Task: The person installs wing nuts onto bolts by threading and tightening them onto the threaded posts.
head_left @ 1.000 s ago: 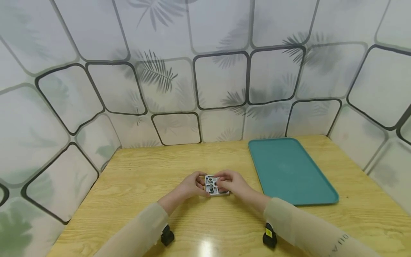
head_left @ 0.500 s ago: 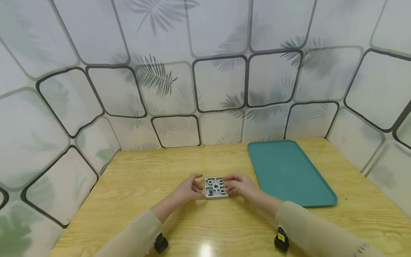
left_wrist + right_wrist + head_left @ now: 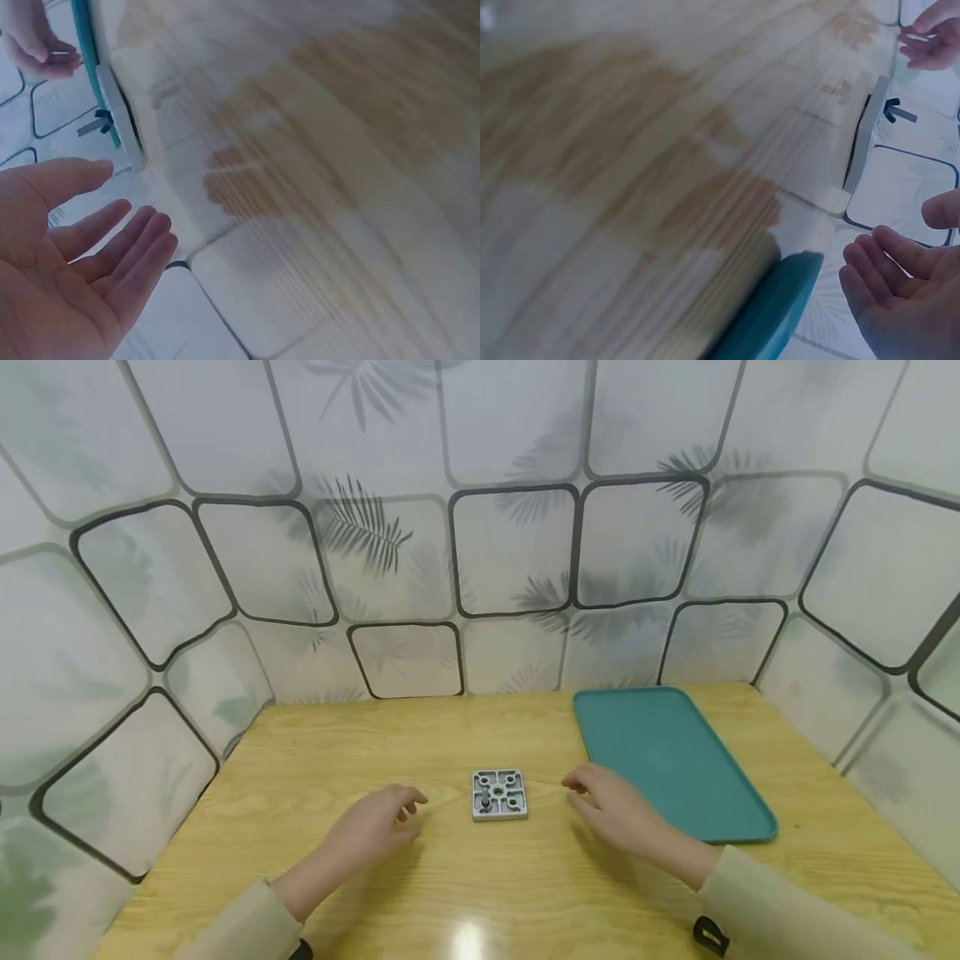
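Observation:
A small square grey metal plate [image 3: 499,808] lies flat on the wooden table, with raised ribs and several round sockets on its upper face. Out of its near-left socket stands a short bolt-like pin [image 3: 486,797]; both wrist views show the plate edge-on with this pin [image 3: 97,122] rising from it. My left hand [image 3: 369,828] hovers to the left of the plate, its fingers loosely bent around nothing. To the right, my right hand [image 3: 617,810] is likewise apart from the plate, fingers relaxed, palm [image 3: 911,300] bare in the right wrist view.
A teal tray [image 3: 667,760] lies at the back right of the table, close beyond my right hand. Light cloth walls [image 3: 517,552] with a leaf and rounded-square pattern enclose the table [image 3: 360,735] at the back and sides.
Both hands have let go of the plate and drawn away from it, the left hand to the left and the right hand to the right. The plate stays on the table.

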`<state>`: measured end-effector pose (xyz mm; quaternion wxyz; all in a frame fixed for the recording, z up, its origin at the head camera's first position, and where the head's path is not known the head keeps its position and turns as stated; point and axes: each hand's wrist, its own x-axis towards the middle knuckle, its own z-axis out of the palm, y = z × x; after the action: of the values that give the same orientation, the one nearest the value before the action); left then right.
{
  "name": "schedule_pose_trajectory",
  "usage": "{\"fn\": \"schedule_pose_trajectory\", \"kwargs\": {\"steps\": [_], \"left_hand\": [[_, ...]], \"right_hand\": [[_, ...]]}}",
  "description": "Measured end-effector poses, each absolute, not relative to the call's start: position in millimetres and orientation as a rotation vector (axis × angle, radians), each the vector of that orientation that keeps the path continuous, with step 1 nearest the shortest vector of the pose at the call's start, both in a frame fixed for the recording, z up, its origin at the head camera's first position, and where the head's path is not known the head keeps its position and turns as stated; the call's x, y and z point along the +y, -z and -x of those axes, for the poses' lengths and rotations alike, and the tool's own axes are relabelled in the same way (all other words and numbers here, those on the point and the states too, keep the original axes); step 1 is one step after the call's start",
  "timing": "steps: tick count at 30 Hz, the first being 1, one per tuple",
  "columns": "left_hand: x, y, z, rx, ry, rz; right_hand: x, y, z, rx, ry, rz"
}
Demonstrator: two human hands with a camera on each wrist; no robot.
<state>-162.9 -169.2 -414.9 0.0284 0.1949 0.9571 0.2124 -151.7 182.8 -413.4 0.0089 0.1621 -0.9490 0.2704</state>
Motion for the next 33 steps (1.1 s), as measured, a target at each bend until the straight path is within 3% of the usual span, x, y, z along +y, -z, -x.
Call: {"fn": "schedule_pose_trajectory", "kwargs": {"steps": [9, 21, 33], "left_hand": [[-176.0, 414.9, 146.7, 3.235, -0.135, -0.822], [-189.0, 422.5, 137.6, 3.324, -0.123, -0.686], [-199.2, 427.6, 131.4, 3.299, -0.131, -0.387]], "right_hand": [[212.0, 411.4, 137.5, -2.978, -0.206, -0.565], [252.9, 424.2, 120.7, -3.016, -0.099, -0.419], [276.6, 426.5, 116.2, -3.164, -0.153, -0.154]]}}
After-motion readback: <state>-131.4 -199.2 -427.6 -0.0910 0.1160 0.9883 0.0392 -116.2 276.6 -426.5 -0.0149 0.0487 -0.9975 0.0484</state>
